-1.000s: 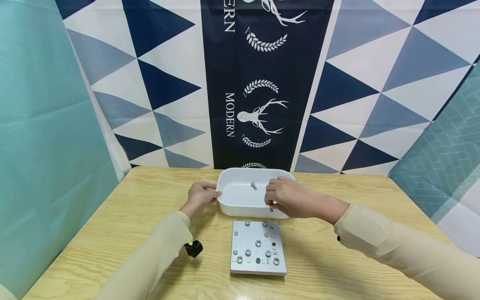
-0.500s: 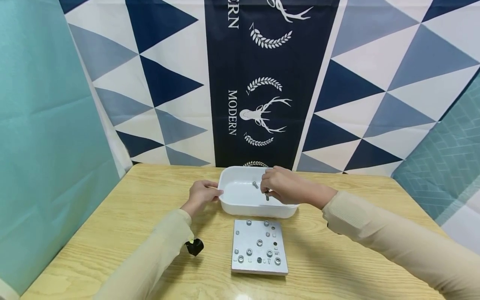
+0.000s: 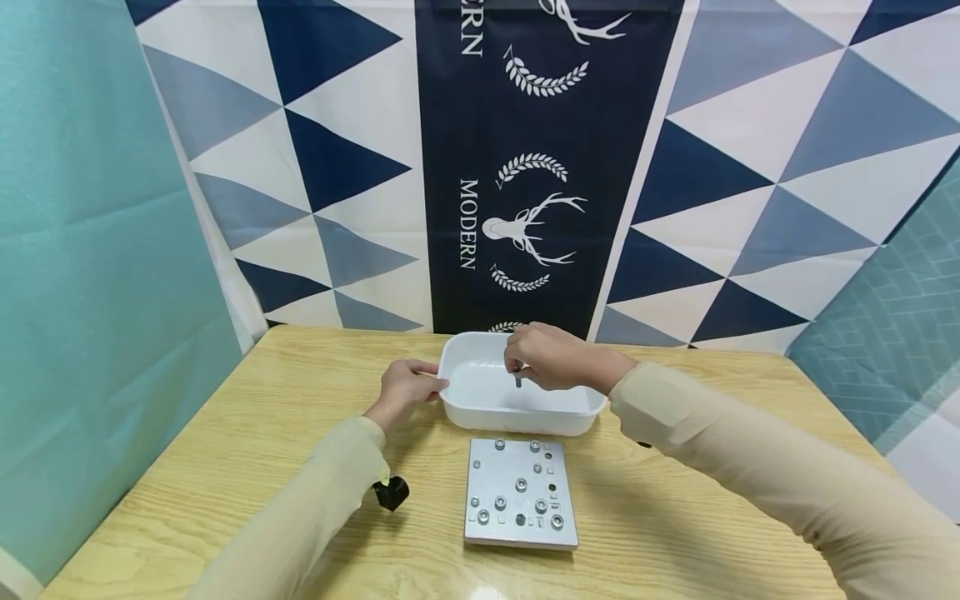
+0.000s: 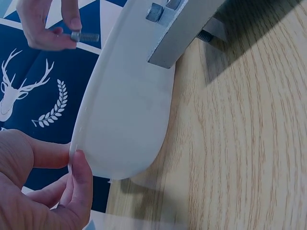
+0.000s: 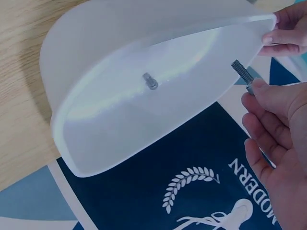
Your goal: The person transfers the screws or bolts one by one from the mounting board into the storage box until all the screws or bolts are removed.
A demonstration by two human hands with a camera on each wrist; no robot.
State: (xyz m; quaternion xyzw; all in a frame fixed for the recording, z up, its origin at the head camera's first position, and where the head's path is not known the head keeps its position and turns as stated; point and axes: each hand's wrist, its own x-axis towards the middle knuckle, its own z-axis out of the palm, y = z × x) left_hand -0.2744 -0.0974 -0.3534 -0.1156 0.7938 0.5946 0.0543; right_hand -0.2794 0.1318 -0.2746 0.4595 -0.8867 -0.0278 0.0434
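At the left end of a white plastic tray (image 3: pixel 517 422), my left hand (image 3: pixel 405 388) pinches the rim between thumb and fingers. Over the tray's middle, my right hand (image 3: pixel 551 357) holds a metal bolt (image 5: pixel 242 72) between thumb and fingertips. In the head view that bolt's threaded end points down; the right wrist view shows its head covered by the fingers. A second bolt (image 5: pixel 150 82) lies on the tray floor, hidden behind the right hand in the head view. In front of the tray is a silver metal plate (image 3: pixel 498 473) with several socket-head bolts set in it.
The tray and plate stand on a light wood table (image 3: pixel 315 367), the plate nearer to me. A patterned cloth (image 3: pixel 495 125) hangs right behind the table's far edge. A small black object (image 3: pixel 392 493) sits by my left sleeve.
My right hand has moved left and away from me with the bolt, from the tray's near right rim to over its middle. My left hand keeps its hold on the rim.
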